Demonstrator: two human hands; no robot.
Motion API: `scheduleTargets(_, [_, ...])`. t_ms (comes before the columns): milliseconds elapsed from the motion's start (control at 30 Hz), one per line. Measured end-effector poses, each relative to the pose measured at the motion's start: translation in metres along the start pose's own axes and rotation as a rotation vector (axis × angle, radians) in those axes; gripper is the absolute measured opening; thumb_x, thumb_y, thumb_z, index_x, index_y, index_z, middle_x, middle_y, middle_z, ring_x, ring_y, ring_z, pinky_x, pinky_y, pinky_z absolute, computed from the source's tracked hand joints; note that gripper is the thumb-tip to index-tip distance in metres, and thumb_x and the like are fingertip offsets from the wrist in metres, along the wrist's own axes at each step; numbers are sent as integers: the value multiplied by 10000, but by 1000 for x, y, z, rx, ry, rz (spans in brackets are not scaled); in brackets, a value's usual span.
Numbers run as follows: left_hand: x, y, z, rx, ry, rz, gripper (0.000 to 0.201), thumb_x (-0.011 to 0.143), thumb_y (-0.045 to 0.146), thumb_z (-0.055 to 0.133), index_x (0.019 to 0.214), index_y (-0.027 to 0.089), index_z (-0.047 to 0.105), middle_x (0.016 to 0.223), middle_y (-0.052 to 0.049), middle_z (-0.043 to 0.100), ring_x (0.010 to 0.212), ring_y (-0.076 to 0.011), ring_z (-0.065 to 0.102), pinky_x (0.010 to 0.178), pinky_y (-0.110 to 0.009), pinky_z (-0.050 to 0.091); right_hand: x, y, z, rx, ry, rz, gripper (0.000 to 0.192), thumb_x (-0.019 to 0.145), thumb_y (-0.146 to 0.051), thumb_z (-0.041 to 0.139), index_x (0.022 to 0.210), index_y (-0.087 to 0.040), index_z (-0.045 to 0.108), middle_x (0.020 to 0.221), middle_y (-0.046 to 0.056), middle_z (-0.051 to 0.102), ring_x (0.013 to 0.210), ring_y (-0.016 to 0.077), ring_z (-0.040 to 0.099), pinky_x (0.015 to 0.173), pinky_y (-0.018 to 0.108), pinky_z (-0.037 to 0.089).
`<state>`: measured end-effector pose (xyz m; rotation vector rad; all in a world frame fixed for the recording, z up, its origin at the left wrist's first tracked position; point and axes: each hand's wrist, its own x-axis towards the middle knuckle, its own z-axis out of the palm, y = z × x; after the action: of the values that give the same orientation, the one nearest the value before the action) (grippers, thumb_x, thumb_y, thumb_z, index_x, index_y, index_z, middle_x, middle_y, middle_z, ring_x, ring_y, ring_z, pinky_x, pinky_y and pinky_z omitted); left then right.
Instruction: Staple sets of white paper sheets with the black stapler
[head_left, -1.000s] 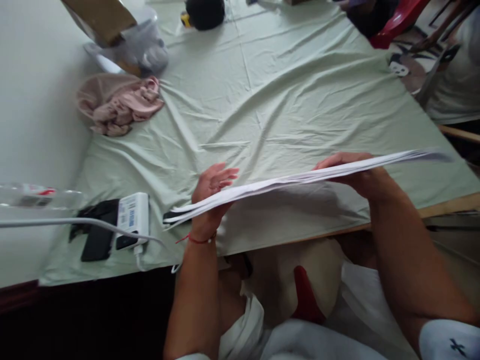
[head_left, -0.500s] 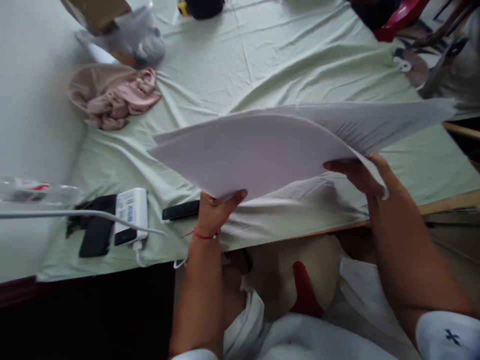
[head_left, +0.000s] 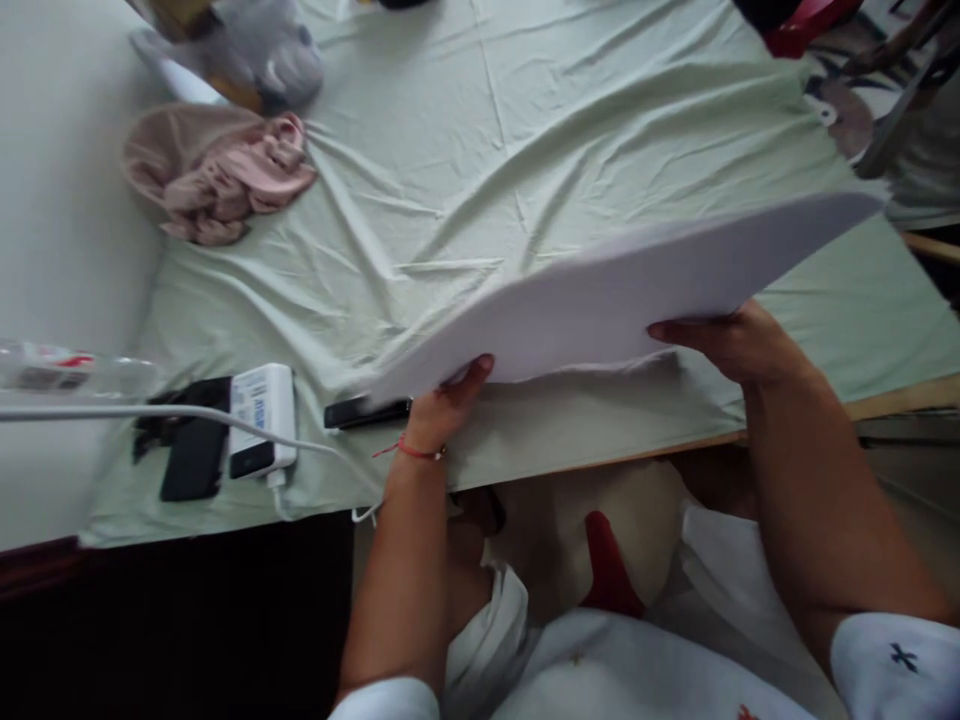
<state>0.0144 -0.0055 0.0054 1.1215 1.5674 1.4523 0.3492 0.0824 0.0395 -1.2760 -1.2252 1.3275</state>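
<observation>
Both hands got a grip clamped on the white sheet (head_left: 622, 290): left hand (head_left: 442, 405) at its near-left edge, right hand (head_left: 731, 340) under the right side, held tilted just above the desk (head_left: 480, 150).

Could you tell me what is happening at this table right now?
A person holds a stack of white paper sheets with both hands above a table covered by a pale green cloth. The left hand grips the near left corner and the right hand supports the right side. A black phone lies under the left corner; a white power bank and pink fabric lie further left.
</observation>
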Motion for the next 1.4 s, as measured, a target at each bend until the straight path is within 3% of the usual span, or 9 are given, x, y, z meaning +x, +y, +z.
scheduleTargets(100, [-7, -5, 7, -79, -6, -16, 506, 752, 577, 909, 1100, 243, 757, 1115, -101, 793, 1199, -279, 711, 1152, -463, 542, -3, 7, 0, 71, -28, -37, 355, 652, -261, 1001, 969, -296, 844, 1027, -26, 815, 930, 174, 731, 848, 298, 630])
scheduleTargets(267, [-15, -2, 15, -179, -59, -105, 547, 724, 602, 922, 1124, 258, 775, 1110, -84, 805, 1116, -251, 744, 1068, -420, 592, -3, 10, -1, 114, 35, -46, 343, 632, -261, 1007, 925, -268, 828, 951, -15, 808, 840, 171, 729, 762, 300, 631])
scheduleTargets(500, [-11, -4, 0, 56, 30, 177, 493, 768, 524, 903, 1134, 218, 779, 1033, -70, 810, 1181, -277, 735, 1160, -451, 536, -1, 10, -4, 54, 83, -137, 411, 582, -204, 1018, 895, -281, 763, 1068, 7, 799, 1100, 258, 725, 961, 378, 621])
scheduleTargets(667, [-4, -11, -10, 322, -63, 241, 431, 729, 564, 898, 995, 243, 787, 975, -58, 807, 1119, -317, 750, 1160, -511, 535, -2, 7, -8, -167, 15, -87, 401, 577, -275, 1023, 883, -245, 766, 1057, 47, 806, 1041, 291, 725, 964, 442, 612])
scheduleTargets(833, [-4, -10, -3, 243, -41, 302, 405, 839, 576, 826, 1034, 222, 793, 1019, -86, 802, 1165, -315, 742, 1158, -493, 545, -1, 6, -7, -258, 68, -57, 339, 583, -301, 1018, 825, -266, 783, 995, 20, 817, 1016, 283, 736, 964, 422, 610])
scheduleTargets(1000, [-7, -3, 7, 38, 61, 104, 539, 798, 574, 881, 1165, 198, 761, 1158, -115, 805, 1230, -296, 728, 1167, -455, 538, 3, 9, -5, -32, -49, 22, 239, 671, -362, 986, 755, -257, 788, 870, -10, 794, 759, 180, 699, 739, 320, 615])
scheduleTargets(1167, [-12, 7, 11, -189, 39, -206, 556, 676, 537, 966, 1084, 223, 755, 1138, -107, 820, 1054, -276, 775, 982, -429, 648, -2, -1, -1, 121, -47, 158, 242, 689, -327, 979, 719, -201, 774, 772, 11, 768, 627, 129, 662, 602, 255, 569])
scheduleTargets(1300, [-12, 7, 11, -221, 35, -255, 495, 653, 508, 981, 1013, 262, 746, 1187, -83, 817, 1076, -281, 774, 972, -438, 661, -5, -10, 5, 201, -103, 302, 295, 632, -289, 1019, 716, -174, 761, 760, 33, 775, 633, 139, 670, 608, 258, 578])
scheduleTargets(1400, [-12, 6, 11, -254, 36, -245, 533, 631, 523, 997, 1028, 260, 756, 1174, -85, 820, 1100, -270, 770, 994, -408, 649, -5, -9, 6, 229, -86, 295, 293, 624, -254, 1023, 744, -169, 770, 823, 29, 804, 682, 127, 686, 663, 245, 581])
